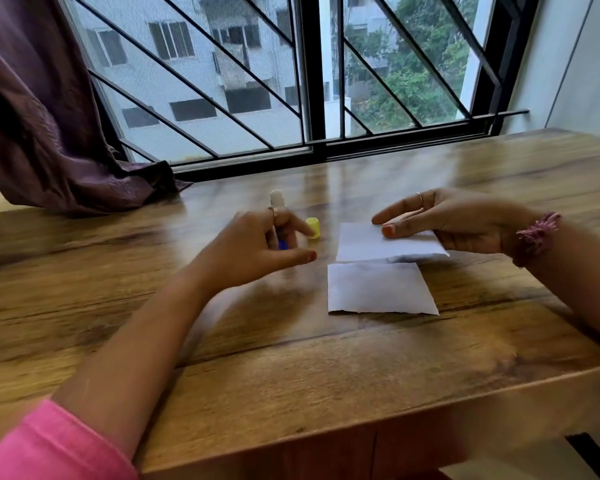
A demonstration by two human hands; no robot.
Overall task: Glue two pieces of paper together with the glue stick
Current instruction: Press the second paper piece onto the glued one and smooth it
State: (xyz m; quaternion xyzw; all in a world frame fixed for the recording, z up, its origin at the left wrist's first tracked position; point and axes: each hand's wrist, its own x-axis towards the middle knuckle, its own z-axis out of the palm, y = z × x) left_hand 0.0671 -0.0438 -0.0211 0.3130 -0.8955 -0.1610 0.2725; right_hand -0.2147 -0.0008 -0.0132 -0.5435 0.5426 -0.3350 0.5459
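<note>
1. the glue stick stood upright, uncapped, its white tip exposed, toward the far edge of the wooden worktop. its yellow cap sat just beside it on the wood.
2. the left hand was around the stick's blue body with fingers loosely curled; blur made it impossible to tell whether they truly gripped it or were only touching.
3. the right hand pinched the far paper between thumb and fingers, lifting its right side off the worktop.
4. the near paper lay flat, just in front of the lifted one, nearer the front edge, touched by neither hand.
5. risks, as i judged them: the upright stick could tip if the left hand brushed it, smearing glue on the wood; the unheld near sheet could slide or wrinkle under the stick; the lifted sheet could land crooked, and the cap might roll away.
</note>
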